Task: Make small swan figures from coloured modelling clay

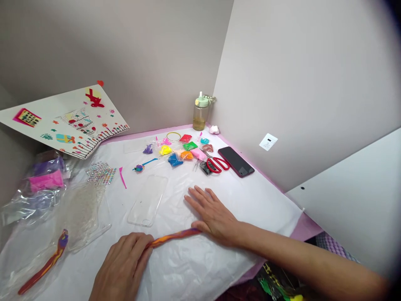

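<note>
– Grey walls (150, 50) meet behind a white-covered counter (188, 276). So where is the twisted strip (175, 237)?

– Between the two hands. It's orange and red, turning purple, and runs from under the left hand (123, 263) to the thumb of the right hand (214, 217).

– And how do the fingers stand?

– On the right hand they're spread out, palm down, gripping nothing; only the thumb touches the purple end. On the left they lie together over the other end, and I can't tell whether they pinch it or just press.

– What's around them?

– Just beyond the left fingers, a clear phone case (147, 200). Left of that hand, a second twisted strip (44, 267) on clear plastic. Farther out, past the right fingers, small coloured packets (190, 146), red-handled scissors (221, 165) and a dark-screened phone (236, 161).

– Can you read any writing?

– Well beyond the right fingers, a white wall plate (268, 142) has marks too small to make out.
</note>
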{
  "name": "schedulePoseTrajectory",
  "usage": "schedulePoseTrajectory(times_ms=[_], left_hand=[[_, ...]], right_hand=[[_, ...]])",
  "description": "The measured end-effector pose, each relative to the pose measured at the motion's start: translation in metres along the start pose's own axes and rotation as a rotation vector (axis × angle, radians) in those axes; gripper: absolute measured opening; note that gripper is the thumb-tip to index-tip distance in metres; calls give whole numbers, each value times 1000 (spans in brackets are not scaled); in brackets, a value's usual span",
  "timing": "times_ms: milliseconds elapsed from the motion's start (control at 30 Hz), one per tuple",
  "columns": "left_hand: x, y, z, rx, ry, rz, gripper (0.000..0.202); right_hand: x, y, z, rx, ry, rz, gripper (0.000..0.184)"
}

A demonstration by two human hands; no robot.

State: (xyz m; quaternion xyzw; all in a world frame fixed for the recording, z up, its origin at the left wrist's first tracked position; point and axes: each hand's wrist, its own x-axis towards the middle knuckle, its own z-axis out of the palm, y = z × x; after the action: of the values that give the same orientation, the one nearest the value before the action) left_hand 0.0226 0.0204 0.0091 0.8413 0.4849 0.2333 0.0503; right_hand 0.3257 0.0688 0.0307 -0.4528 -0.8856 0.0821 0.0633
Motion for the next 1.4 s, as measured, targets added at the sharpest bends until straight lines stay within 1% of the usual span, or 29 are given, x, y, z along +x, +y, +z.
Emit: schedulePoseTrajectory(times_ms=[100, 167, 233, 300, 367, 433, 500, 567, 600, 633, 700, 767, 800, 867, 967, 1033, 1067, 1100, 1167, 1233, 1300, 1333, 1400], left_hand=[[1, -4, 1, 6, -57, -60, 20], [3, -4, -2, -1, -95, -89, 15], [4, -1, -7, -15, -129, -108, 12], [4, 3, -10, -22, -142, -119, 12], [3, 5, -10, -25, -154, -113, 15], [2, 7, -11, -39, -152, -101, 13], [5, 11, -15, -79, -119, -93, 14], [15, 23, -23, -136, -49, -86, 16], [22, 32, -27, -164, -12, -67, 17], [31, 43, -30, -191, 26, -38, 18], [52, 68, -32, -240, 53, 68, 21], [75, 93, -23, -307, 23, 165, 26], [86, 103, -14, -345, 0, 179, 25], [105, 116, 10, -391, -78, 171, 26], [123, 124, 48, -395, -107, 142, 30], [128, 125, 64, -379, -109, 118, 27], [128, 125, 67, -370, -111, 112, 25], [128, 125, 68, -362, -112, 112, 24], [124, 124, 60, -353, -114, 133, 25], [116, 119, 46, -351, -107, 175, 29], [105, 110, 30, -328, -85, 193, 34], [99, 104, 23, -303, -73, 174, 35], [86, 91, 15, -253, -94, 78, 30]], right_hand=[[30, 12, -1, -14, 94, 75, 64], [48, 21, -4, -13, 153, 110, 60], [55, 26, -7, 11, 187, 119, 56], [51, 25, -9, 56, 205, 109, 53], [39, 21, -10, 82, 208, 97, 52], [28, 16, -10, 55, 191, 82, 52], [21, 12, -8, 11, 152, 85, 53], [19, 10, -5, -4, 111, 102, 55], [20, 9, -2, 8, 99, 109, 55], [20, 9, 0, 31, 98, 112, 55], [20, 12, 4, 111, 125, 102, 53], [18, 17, 6, 229, 177, 106, 51], [17, 21, 5, 300, 210, 130, 50], [13, 30, 0, 448, 276, 219, 48], [8, 44, -15, 588, 382, 360, 47], [6, 49, -25, 606, 446, 401, 46], [5, 50, -29, 604, 472, 409, 45], [4, 49, -33, 599, 490, 409, 45], [5, 42, -37, 570, 513, 384, 45], [7, 33, -38, 514, 509, 318, 45], [11, 24, -39, 448, 485, 233, 45], [13, 20, -40, 420, 469, 197, 45], [15, 14, -41, 379, 441, 157, 46]])
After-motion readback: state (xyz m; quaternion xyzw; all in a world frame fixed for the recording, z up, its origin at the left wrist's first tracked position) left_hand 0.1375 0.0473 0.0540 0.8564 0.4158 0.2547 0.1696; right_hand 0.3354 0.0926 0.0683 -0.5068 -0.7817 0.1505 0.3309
